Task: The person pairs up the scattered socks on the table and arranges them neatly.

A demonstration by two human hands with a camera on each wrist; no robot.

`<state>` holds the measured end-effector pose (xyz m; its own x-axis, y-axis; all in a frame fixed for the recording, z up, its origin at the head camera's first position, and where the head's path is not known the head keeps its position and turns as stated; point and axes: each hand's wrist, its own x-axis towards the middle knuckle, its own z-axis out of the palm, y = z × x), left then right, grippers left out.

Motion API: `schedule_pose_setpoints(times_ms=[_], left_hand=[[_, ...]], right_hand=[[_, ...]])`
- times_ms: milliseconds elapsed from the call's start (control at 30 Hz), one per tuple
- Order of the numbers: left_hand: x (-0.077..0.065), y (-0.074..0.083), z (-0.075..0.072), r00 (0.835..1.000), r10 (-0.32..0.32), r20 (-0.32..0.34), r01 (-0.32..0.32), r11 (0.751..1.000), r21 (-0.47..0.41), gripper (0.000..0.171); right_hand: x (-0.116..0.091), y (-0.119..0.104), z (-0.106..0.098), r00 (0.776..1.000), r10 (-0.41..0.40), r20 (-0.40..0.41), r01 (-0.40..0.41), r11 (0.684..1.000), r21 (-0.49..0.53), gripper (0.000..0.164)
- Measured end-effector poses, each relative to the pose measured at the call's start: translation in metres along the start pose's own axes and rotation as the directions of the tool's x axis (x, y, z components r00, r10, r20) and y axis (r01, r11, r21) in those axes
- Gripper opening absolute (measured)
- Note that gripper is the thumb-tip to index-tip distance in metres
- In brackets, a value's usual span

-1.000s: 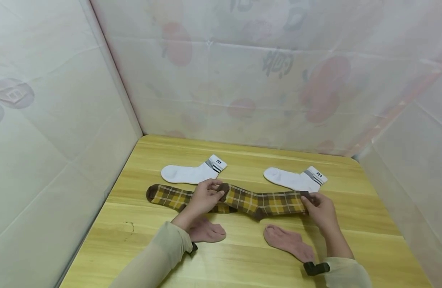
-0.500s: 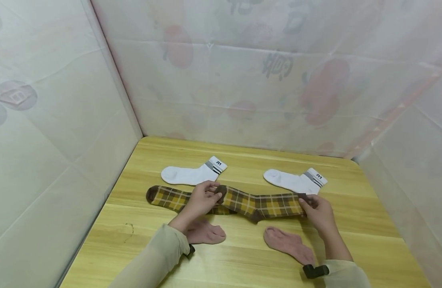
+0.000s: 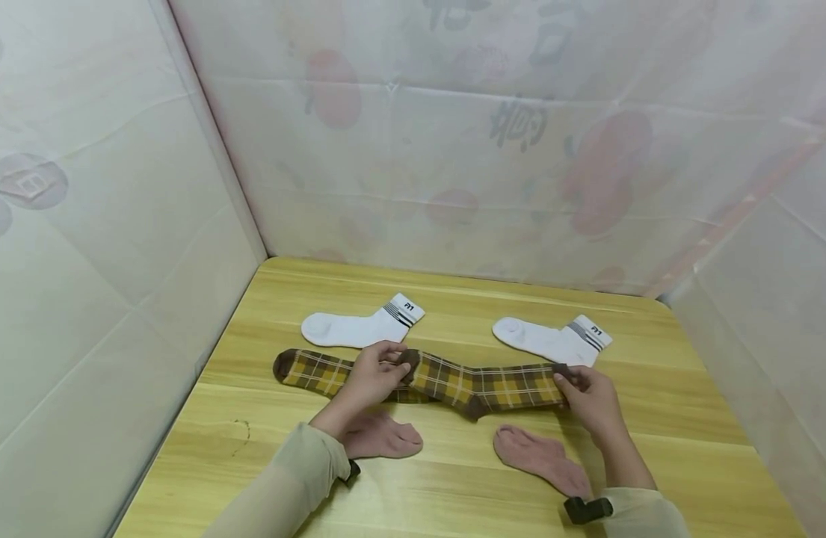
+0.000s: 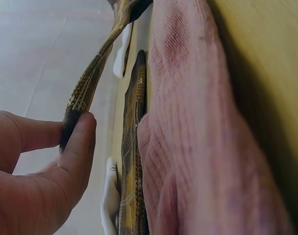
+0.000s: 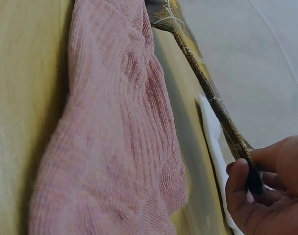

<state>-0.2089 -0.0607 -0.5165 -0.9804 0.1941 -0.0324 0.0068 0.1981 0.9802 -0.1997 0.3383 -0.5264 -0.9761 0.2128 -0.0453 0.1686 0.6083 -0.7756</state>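
Note:
A brown and yellow plaid sock (image 3: 480,385) is stretched sideways between both hands, its heel pointing toward the person. My left hand (image 3: 374,379) pinches its dark toe between thumb and fingers; in the left wrist view that toe end (image 4: 73,117) is held up off the table. At the other end my right hand (image 3: 593,400) pinches the dark cuff, seen edge-on as a dark band (image 5: 254,180) in the right wrist view. A second plaid sock (image 3: 315,371) lies flat on the table, partly hidden behind the left hand and the held sock.
Two white socks with striped cuffs, a left one (image 3: 348,329) and a right one (image 3: 543,338), lie toward the back of the wooden table (image 3: 453,493). Nearer the person lie two pink socks, one (image 3: 389,437) below the left wrist, the other (image 3: 540,457) by the right. Fabric walls (image 3: 419,172) enclose the table.
Both hands have shifted slightly to the left with the plaid sock stretched between them. The other socks stay where they lay.

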Motion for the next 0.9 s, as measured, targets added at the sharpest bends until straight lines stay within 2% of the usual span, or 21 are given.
schedule_pose_setpoints(times_ms=[333, 900], left_hand=[[-0.0006, 0.0005, 0.0001, 1.0, -0.026, 0.001, 0.026, 1.0, 0.013, 0.032], [0.0008, -0.0021, 0.0011, 0.998, -0.055, 0.017, 0.055, 0.998, 0.013, 0.035]], right_hand=[[0.0018, -0.0007, -0.0036, 0.999, 0.016, 0.051, -0.016, 1.0, -0.004, 0.041], [0.0043, 0.0062, -0.0006, 0.998, 0.026, 0.054, -0.022, 0.997, -0.075, 0.046]])
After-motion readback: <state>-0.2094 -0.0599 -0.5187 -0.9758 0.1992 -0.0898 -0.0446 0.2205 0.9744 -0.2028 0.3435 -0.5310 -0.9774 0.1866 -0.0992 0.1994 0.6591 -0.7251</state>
